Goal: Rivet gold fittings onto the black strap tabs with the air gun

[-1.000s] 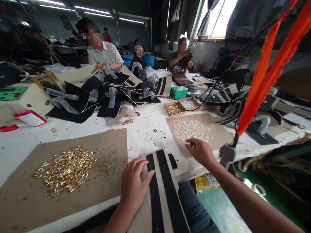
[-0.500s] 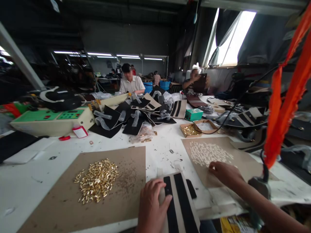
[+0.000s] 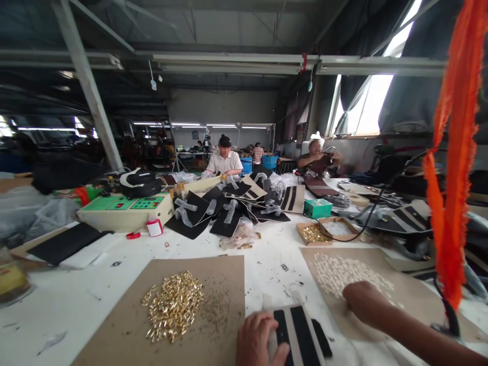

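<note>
My left hand (image 3: pixel 259 335) lies over the left edge of a beige panel with two black stripes (image 3: pixel 293 333), its fingers bent and thumb on the top face. The panel's lower end runs out of the picture. A dark rounded piece (image 3: pixel 322 338) shows from under its right side. My right hand (image 3: pixel 364 302) is at the lower edge of a spread of small whitish pieces (image 3: pixel 345 274). Its fingers are curled downward, and their tips are hidden behind the hand. These pieces lie on a brown sheet (image 3: pixel 335 325).
Small gold metal pieces (image 3: pixel 175 307) are heaped on another brown sheet (image 3: pixel 125 325). Behind are black panels (image 3: pixel 190 218), a cardboard box of gold pieces (image 3: pixel 314 234) and a green box (image 3: pixel 317 208). An orange cloth strip (image 3: pixel 452 218) hangs at right. Co-workers (image 3: pixel 224 161) sit beyond.
The camera has tilted up, so the table sits lower and further right in view. My right hand's fingers have turned further down at the white pieces. My left hand stays on the panel.
</note>
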A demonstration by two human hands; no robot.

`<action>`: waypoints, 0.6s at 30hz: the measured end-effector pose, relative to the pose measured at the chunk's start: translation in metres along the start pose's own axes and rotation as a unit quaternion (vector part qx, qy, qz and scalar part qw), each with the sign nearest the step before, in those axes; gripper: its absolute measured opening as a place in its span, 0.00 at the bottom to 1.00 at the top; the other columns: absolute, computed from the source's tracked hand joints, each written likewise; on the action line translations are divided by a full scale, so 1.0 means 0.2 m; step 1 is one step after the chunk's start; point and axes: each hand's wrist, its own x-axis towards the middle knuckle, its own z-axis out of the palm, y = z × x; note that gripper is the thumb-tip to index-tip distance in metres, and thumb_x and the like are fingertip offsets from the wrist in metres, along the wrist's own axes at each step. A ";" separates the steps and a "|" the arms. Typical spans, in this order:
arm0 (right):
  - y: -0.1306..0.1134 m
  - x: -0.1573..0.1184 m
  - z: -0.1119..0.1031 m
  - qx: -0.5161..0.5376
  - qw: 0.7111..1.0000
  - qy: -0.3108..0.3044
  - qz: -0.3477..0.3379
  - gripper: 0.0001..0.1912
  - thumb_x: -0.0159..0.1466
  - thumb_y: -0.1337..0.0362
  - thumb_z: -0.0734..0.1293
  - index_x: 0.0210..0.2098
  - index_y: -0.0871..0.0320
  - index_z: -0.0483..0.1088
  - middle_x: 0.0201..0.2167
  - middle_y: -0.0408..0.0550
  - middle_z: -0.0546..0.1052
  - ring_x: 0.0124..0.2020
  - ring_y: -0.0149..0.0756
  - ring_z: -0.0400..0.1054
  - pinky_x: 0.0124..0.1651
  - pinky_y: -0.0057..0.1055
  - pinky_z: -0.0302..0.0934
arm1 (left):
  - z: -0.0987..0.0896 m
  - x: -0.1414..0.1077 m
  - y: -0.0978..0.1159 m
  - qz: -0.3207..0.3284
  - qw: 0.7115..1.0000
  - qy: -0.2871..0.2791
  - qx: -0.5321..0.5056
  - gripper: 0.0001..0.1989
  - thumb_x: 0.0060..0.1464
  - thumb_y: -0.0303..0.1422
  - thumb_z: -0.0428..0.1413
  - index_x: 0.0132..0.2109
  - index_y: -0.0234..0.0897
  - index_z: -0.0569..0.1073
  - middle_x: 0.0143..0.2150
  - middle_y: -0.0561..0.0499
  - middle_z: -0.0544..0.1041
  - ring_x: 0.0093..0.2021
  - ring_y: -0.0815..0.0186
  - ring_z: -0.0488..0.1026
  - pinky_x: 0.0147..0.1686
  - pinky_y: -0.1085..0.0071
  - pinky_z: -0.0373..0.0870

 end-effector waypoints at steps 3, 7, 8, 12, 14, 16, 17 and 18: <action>0.00 0.00 0.01 0.000 1.000 0.009 0.015 0.14 0.55 0.76 0.62 0.29 0.57 0.78 0.35 0.60 0.83 0.43 0.57 0.78 0.45 0.43 0.59 | 0.00 0.00 0.00 -0.005 1.000 0.006 -0.014 0.21 0.41 0.28 0.68 0.45 0.46 0.80 0.51 0.48 0.83 0.52 0.50 0.78 0.52 0.55 0.74; -0.04 -0.05 -0.03 -0.008 0.998 0.036 0.058 0.11 0.60 0.69 0.62 0.28 0.55 0.76 0.31 0.55 0.82 0.36 0.53 0.77 0.36 0.39 0.53 | -0.06 -0.01 0.08 -0.031 0.999 0.004 -0.042 0.20 0.42 0.26 0.67 0.44 0.45 0.80 0.51 0.49 0.82 0.54 0.51 0.77 0.54 0.54 0.72; -0.08 -0.07 -0.05 0.001 0.997 0.042 0.072 0.11 0.62 0.67 0.61 0.28 0.54 0.75 0.30 0.54 0.81 0.34 0.51 0.75 0.34 0.38 0.51 | -0.08 -0.01 0.11 -0.039 0.998 -0.002 -0.051 0.19 0.43 0.25 0.67 0.44 0.44 0.79 0.51 0.49 0.82 0.54 0.51 0.76 0.54 0.53 0.72; -0.32 -0.18 -0.20 0.127 0.990 0.035 0.051 0.11 0.64 0.62 0.61 0.31 0.54 0.74 0.27 0.46 0.78 0.29 0.41 0.70 0.33 0.34 0.51 | -0.16 -0.01 0.22 -0.047 0.997 -0.014 -0.064 0.15 0.50 0.27 0.67 0.46 0.42 0.78 0.53 0.48 0.81 0.56 0.53 0.75 0.58 0.52 0.68; -0.48 -0.20 -0.26 0.238 0.971 0.011 -0.009 0.12 0.66 0.61 0.61 0.35 0.54 0.76 0.28 0.43 0.78 0.29 0.38 0.69 0.34 0.32 0.54 | -0.17 0.00 0.24 -0.046 0.997 -0.022 -0.060 0.15 0.52 0.28 0.68 0.47 0.42 0.78 0.54 0.48 0.80 0.57 0.53 0.74 0.59 0.51 0.67; -0.62 -0.20 -0.29 0.312 0.948 -0.018 -0.065 0.14 0.67 0.60 0.60 0.37 0.54 0.78 0.29 0.42 0.78 0.30 0.36 0.70 0.34 0.30 0.56 | -0.17 0.01 0.25 -0.044 0.997 -0.032 -0.058 0.15 0.53 0.30 0.69 0.48 0.42 0.77 0.55 0.48 0.80 0.58 0.53 0.73 0.59 0.51 0.66; -0.68 -0.20 -0.29 0.328 0.940 -0.026 -0.087 0.14 0.68 0.61 0.60 0.37 0.54 0.78 0.31 0.42 0.79 0.31 0.36 0.70 0.35 0.29 0.57 | -0.16 0.01 0.24 -0.042 0.997 -0.035 -0.057 0.16 0.53 0.30 0.69 0.48 0.42 0.77 0.55 0.48 0.80 0.58 0.53 0.73 0.59 0.52 0.66; -0.73 -0.19 -0.28 0.334 0.936 -0.030 -0.105 0.14 0.68 0.61 0.61 0.37 0.54 0.79 0.32 0.42 0.80 0.32 0.36 0.71 0.36 0.29 0.58 | -0.16 0.01 0.24 -0.042 0.997 -0.035 -0.057 0.16 0.53 0.30 0.69 0.49 0.42 0.77 0.55 0.48 0.80 0.58 0.53 0.73 0.59 0.52 0.66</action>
